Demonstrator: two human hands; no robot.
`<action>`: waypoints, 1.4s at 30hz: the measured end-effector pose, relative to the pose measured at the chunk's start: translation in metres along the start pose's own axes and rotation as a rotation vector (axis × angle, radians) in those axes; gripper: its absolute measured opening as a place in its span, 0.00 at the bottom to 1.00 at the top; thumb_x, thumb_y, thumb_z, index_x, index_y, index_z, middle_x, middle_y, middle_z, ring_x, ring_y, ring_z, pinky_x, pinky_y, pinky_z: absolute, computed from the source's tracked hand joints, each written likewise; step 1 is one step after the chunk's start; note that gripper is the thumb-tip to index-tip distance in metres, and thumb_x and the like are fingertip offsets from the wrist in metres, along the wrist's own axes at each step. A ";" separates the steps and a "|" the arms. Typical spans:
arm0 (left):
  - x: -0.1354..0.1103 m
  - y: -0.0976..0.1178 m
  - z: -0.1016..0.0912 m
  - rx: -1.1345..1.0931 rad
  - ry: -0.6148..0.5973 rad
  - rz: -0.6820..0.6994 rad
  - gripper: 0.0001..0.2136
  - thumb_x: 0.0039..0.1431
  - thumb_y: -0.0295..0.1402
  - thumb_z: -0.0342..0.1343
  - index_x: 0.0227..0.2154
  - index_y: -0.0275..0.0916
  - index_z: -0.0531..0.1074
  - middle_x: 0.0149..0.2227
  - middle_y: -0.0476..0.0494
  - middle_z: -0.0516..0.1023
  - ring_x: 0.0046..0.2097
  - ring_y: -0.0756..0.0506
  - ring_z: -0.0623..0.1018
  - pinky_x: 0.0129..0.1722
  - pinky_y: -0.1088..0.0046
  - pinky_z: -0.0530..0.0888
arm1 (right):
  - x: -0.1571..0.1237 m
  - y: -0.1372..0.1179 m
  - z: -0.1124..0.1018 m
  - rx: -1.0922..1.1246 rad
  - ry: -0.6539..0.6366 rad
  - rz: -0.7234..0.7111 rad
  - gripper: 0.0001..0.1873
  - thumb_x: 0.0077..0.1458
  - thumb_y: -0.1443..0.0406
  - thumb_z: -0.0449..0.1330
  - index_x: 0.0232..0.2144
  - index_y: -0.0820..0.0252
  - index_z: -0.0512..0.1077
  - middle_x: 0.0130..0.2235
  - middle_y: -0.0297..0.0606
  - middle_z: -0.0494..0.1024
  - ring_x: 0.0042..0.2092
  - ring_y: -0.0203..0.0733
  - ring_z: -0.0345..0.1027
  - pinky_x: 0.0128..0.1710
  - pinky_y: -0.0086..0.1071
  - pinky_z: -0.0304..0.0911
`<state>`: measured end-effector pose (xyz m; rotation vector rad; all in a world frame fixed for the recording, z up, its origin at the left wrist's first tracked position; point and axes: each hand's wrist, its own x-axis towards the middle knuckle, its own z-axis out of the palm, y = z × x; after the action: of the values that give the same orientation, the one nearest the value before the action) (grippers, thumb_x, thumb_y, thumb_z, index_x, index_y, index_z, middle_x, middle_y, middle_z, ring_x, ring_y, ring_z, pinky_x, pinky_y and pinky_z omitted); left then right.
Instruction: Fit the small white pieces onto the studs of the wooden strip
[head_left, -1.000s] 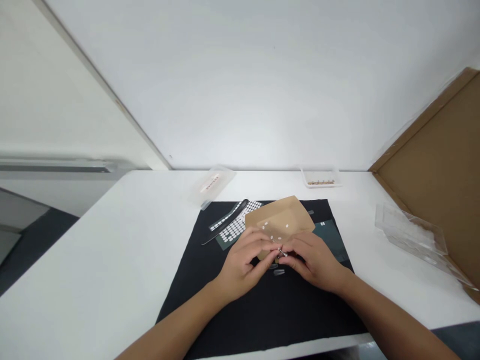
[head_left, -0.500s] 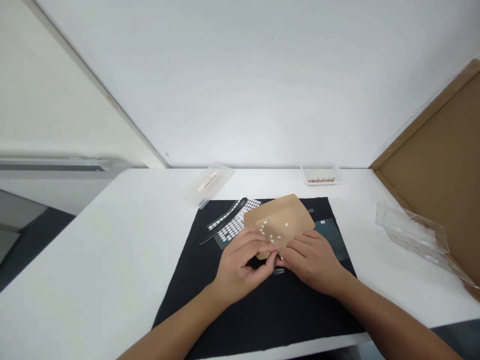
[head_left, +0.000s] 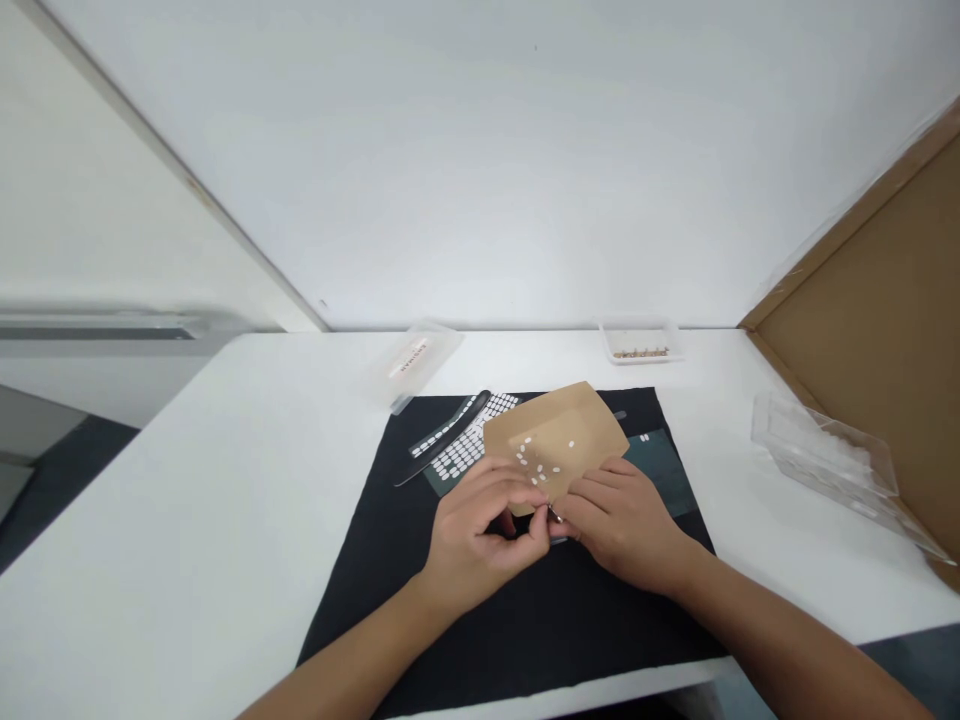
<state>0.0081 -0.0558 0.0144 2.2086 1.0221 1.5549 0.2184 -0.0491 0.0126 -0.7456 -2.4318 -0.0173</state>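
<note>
Between my two hands a small, shiny dark metal piece is pinched at the fingertips; its kind is too small to make out. My left hand is closed, thumb and forefinger meeting on the piece's left side. From the right, my right hand closes on it with curled fingers. Just beyond the fingertips lies a tan paper piece, with several small white ovals scattered on it. Part of a grey object under the right fingers is hidden.
A black cloth covers the table's middle. On it lie a sheet of white ovals, a slim black tool and a dark green sheet. Behind are a clear lid and a small tray; clear boxes stand right.
The view has shifted slightly. Both hands stay together at the same spot, and a little more of the metal piece shows between the fingertips.
</note>
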 end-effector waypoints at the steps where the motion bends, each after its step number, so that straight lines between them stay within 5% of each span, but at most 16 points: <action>1: 0.000 0.000 0.000 -0.004 -0.003 -0.008 0.06 0.56 0.22 0.64 0.34 0.40 0.78 0.28 0.50 0.81 0.32 0.47 0.80 0.36 0.68 0.81 | 0.000 0.000 0.000 0.017 -0.002 0.007 0.17 0.77 0.63 0.55 0.32 0.59 0.70 0.29 0.31 0.76 0.31 0.37 0.66 0.36 0.36 0.49; 13: -0.003 -0.001 -0.001 -0.127 -0.027 -0.145 0.04 0.56 0.23 0.64 0.32 0.39 0.81 0.29 0.44 0.82 0.35 0.46 0.82 0.22 0.80 0.75 | 0.000 -0.002 -0.001 0.226 0.012 0.086 0.20 0.79 0.57 0.50 0.36 0.59 0.71 0.30 0.34 0.79 0.31 0.37 0.68 0.35 0.35 0.51; 21: -0.002 -0.003 -0.003 -0.226 -0.063 -0.193 0.05 0.59 0.24 0.64 0.35 0.40 0.83 0.29 0.44 0.84 0.37 0.44 0.82 0.36 0.67 0.84 | 0.000 -0.002 -0.004 0.375 -0.041 0.188 0.20 0.79 0.56 0.49 0.36 0.58 0.72 0.30 0.33 0.79 0.30 0.37 0.67 0.35 0.34 0.54; 32: -0.006 -0.008 -0.002 -0.381 -0.107 -0.266 0.04 0.65 0.30 0.63 0.38 0.40 0.84 0.30 0.40 0.84 0.39 0.41 0.82 0.39 0.63 0.83 | 0.000 -0.003 -0.009 0.526 -0.117 0.264 0.23 0.79 0.56 0.48 0.31 0.56 0.71 0.27 0.30 0.78 0.28 0.36 0.66 0.37 0.33 0.58; 42: -0.003 -0.012 -0.004 -0.353 -0.138 -0.198 0.02 0.62 0.27 0.65 0.34 0.39 0.81 0.30 0.42 0.82 0.38 0.42 0.82 0.41 0.63 0.81 | -0.002 0.000 -0.002 0.208 -0.018 0.060 0.20 0.79 0.57 0.51 0.35 0.58 0.71 0.31 0.33 0.79 0.32 0.36 0.68 0.35 0.35 0.51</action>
<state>-0.0008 -0.0495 0.0072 1.8833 0.8237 1.3556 0.2211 -0.0502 0.0136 -0.7256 -2.3809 0.2630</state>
